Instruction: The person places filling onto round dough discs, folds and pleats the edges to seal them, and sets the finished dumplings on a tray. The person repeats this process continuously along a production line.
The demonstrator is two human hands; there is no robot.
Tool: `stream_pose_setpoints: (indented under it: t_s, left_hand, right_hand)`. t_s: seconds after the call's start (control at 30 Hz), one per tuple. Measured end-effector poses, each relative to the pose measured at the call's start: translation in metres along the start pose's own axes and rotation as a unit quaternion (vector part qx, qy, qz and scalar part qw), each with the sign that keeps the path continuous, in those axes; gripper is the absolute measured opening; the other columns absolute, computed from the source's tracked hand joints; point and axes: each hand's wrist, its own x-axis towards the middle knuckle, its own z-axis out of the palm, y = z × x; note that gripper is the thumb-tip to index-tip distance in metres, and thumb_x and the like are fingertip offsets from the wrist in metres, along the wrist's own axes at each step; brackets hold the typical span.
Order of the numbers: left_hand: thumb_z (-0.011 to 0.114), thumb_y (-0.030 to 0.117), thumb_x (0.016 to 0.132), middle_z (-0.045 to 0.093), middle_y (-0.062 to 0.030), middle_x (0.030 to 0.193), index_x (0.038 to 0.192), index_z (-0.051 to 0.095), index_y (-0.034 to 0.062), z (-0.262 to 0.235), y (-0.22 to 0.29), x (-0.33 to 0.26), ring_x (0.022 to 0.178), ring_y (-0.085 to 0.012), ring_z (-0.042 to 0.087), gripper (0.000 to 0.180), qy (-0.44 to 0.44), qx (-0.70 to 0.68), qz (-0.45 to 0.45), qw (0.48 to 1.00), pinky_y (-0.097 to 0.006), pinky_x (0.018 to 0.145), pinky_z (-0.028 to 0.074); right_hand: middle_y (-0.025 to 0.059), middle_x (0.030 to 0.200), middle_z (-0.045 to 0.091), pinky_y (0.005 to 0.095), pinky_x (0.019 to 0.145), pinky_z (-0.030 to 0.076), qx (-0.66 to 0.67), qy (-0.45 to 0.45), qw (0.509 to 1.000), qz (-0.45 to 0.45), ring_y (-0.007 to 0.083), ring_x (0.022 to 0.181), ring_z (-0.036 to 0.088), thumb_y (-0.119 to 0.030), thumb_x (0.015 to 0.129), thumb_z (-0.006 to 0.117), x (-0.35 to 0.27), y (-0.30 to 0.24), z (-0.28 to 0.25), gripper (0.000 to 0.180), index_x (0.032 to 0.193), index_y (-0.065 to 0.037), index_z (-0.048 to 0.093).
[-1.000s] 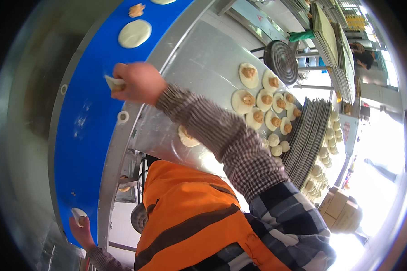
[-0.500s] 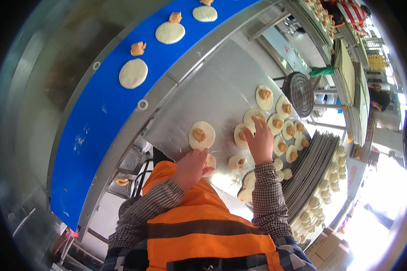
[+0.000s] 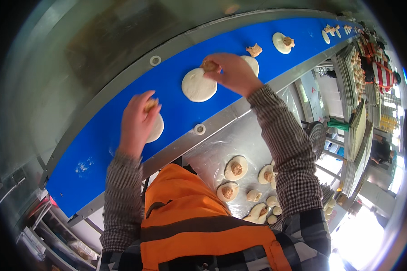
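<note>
our left hand (image 3: 135,119) sits over the blue conveyor belt (image 3: 90,149), fingers curled around a small lump of brownish filling (image 3: 151,105), clenched on it and pressing it down onto a pale dough round (image 3: 157,128) that peeks out from under the palm. to do this well, we judge, the lump should land in the middle of the round, not toward its edge, and the fingers should let go cleanly so the dough is not dragged along the belt

a little to the right lies a bare dough round (image 3: 198,85), flat on the belt with nothing on it. our right hand (image 3: 233,72) hovers just above its upper edge, fingertips pinched on another lump of filling (image 3: 209,66); the lump is held, not yet set down. here we would lower it straight onto the centre of that round. behind this hand another round (image 3: 253,63) shows partly, and whether it carries filling we cannot tell

further right on the belt a loose bit of filling (image 3: 254,49) lies alone, then a filled round (image 3: 282,42), then smaller pieces toward the far end, too small to make out

below the belt, on the steel table (image 3: 212,153), filled rounds (image 3: 236,168) and folded pieces wait near our orange vest (image 3: 190,217), and stacked trays (image 3: 355,135) stand at the far right
</note>
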Motion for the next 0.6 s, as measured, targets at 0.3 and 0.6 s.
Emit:
stream_pose_setpoints:
  t_s: [0.3, 0.6]
  left_hand:
    - [0.070, 0.010, 0.075, 0.056, -0.0097, 0.110, 0.132, 0.050, 0.0066, -0.091, -0.060, -0.111, 0.104, -0.0266, 0.051, 0.061, -0.027, 0.099, -0.114, 0.988, -0.038, 0.095, 0.040]
    - [0.078, 0.021, 0.070, 0.054, -0.0061, 0.084, 0.103, 0.055, 0.0044, -0.180, -0.124, -0.133, 0.076, -0.0174, 0.052, 0.044, -0.232, 0.167, -0.244, 0.927, -0.032, 0.068, 0.046]
  right_hand:
    - [0.0162, 0.108, 0.065, 0.0409, 0.088, 0.049, -0.057, 0.001, 0.996, 0.066, 0.0313, 0.103, 0.061, -0.039, 0.061, 0.083, 0.011, -0.074, 0.093, 0.062, 0.111, -0.005, 0.066]
    - [0.0140, 0.086, 0.064, 0.0425, 0.064, 0.050, 0.165, -0.006, 0.985, 0.044, 0.0284, 0.078, 0.065, -0.035, 0.065, 0.081, -0.033, -0.156, 0.163, 0.046, 0.098, -0.006, 0.064]
